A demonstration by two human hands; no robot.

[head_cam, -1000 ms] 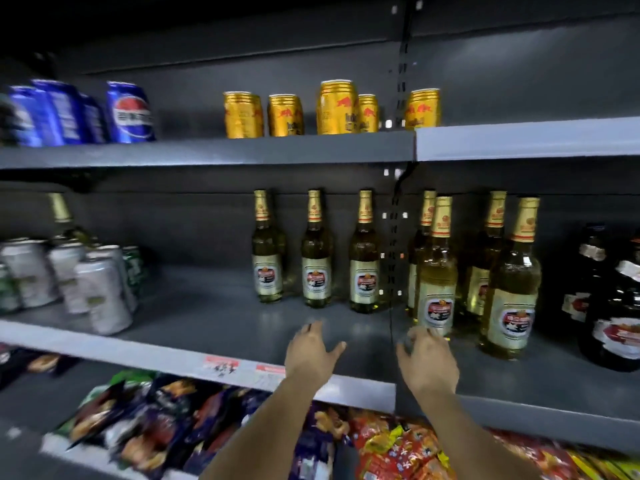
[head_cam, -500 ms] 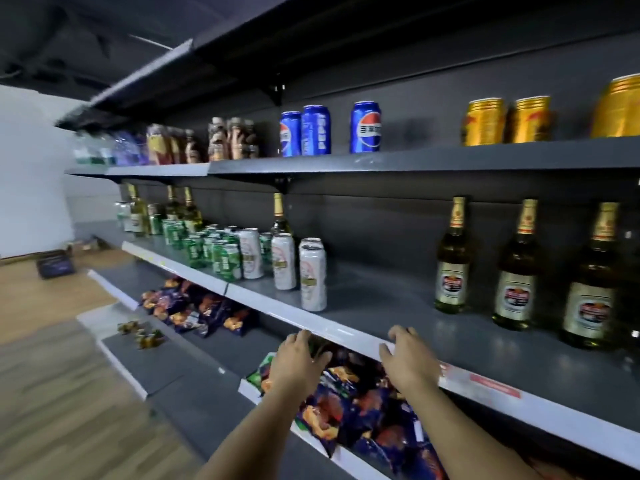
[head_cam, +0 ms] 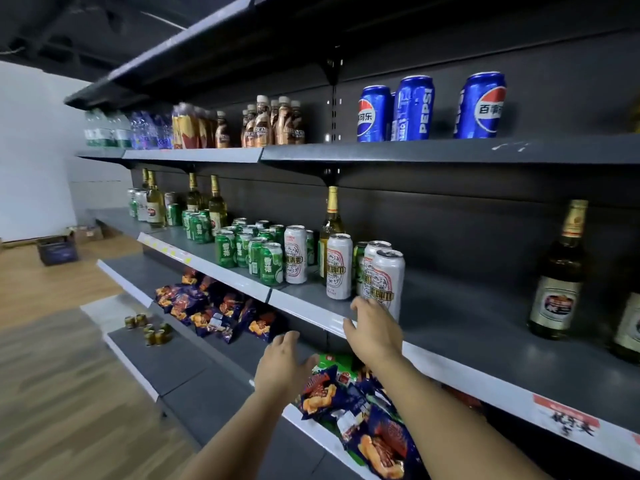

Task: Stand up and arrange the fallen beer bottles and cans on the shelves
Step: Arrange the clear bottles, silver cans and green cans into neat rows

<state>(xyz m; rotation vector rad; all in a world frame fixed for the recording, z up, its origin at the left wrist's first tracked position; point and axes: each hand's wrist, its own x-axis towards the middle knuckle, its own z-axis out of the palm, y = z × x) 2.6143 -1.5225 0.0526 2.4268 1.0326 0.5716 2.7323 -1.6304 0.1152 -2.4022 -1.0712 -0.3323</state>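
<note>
So the big dark shelving unit [head_cam: 450, 216] is filling most of the view, running from 9 o'clock back to 3 o'clock. The middle shelf [head_cam: 467, 327] is carrying the beer stuff, and everything on it is standing upright as far as I can see. The wooden floor [head_cam: 52, 375] is taking up the 7 to 8 o'clock corner.

At 3 o'clock a brown beer bottle [head_cam: 559, 271] with a gold neck is standing by itself, well apart from the cans. Around 12 o'clock of the hands, a greenish bottle [head_cam: 331, 223] is standing behind the white cans [head_cam: 346, 268], 4 of them that I can count. The nearest white can [head_cam: 388, 282] is sitting just behind the right hand. At 10 o'clock from there, a bunch of green cans [head_cam: 254, 254] is clustering together, with more bottles [head_cam: 214, 202] further back.

Up at 1 o'clock, 3 blue Pepsi cans [head_cam: 415, 109] are standing on the upper shelf.

Snack bags [head_cam: 356, 410] are lying on the lower shelf at 6 o'clock.

The right hand [head_cam: 372, 332] is hovering at the shelf's front edge, fingers spread and relaxed, gripping nothing; can't tell if the fingertips are touching the can. The left hand [head_cam: 282, 363] is floating lower at 7 o'clock of it, also loose and empty, over the snack bags.
</note>
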